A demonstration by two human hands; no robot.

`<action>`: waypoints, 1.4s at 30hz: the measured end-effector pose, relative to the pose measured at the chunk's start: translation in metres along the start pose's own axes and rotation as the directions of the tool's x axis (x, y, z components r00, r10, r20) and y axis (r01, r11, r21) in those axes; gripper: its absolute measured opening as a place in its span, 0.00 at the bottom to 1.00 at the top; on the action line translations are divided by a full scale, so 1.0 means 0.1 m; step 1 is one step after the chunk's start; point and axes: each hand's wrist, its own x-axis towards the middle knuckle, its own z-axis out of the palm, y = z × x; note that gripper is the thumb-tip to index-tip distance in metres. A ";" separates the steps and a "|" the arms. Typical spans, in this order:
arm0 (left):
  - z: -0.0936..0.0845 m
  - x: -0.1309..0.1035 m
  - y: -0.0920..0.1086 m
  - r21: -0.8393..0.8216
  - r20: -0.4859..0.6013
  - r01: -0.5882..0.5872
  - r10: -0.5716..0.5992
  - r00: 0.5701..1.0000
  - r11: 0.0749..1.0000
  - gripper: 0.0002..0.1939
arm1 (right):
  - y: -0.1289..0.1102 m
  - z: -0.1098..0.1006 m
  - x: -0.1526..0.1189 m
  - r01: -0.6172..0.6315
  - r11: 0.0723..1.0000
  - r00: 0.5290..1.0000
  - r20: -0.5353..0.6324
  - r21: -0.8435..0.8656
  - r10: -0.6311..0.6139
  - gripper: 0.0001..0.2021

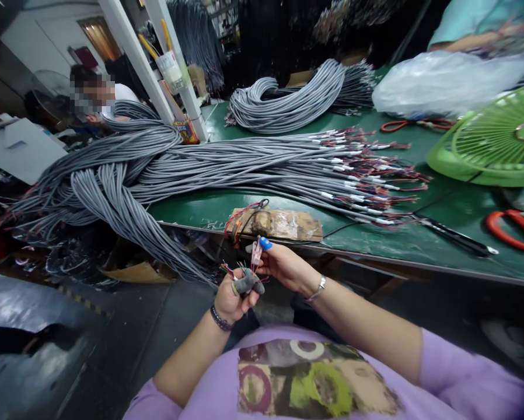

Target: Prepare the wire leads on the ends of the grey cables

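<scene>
Grey finger covers are on my left hand, which is closed around a cable end with thin coloured wires fanning out. My right hand is just to its right, a blue cover on the thumb. Between its thumb and fingers is a small pale tool, held upright against the wires. Right behind the hands, at the bench edge, lies a worn wooden block with red and black wires. Beyond it a large bundle of grey cables stretches across the bench, stripped ends to the right.
On the green bench are a black-handled tool, red-handled scissors, a green fan, a plastic bag and coiled cables. A white post rises at the back. Two people are beyond the bench.
</scene>
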 end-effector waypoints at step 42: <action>0.23 -0.11 0.01 0.048 -0.191 -0.090 0.098 0.977 0.995 0.20 | 0.01 0.05 -0.07 0.025 0.998 0.999 0.018 0.054 -0.026 0.14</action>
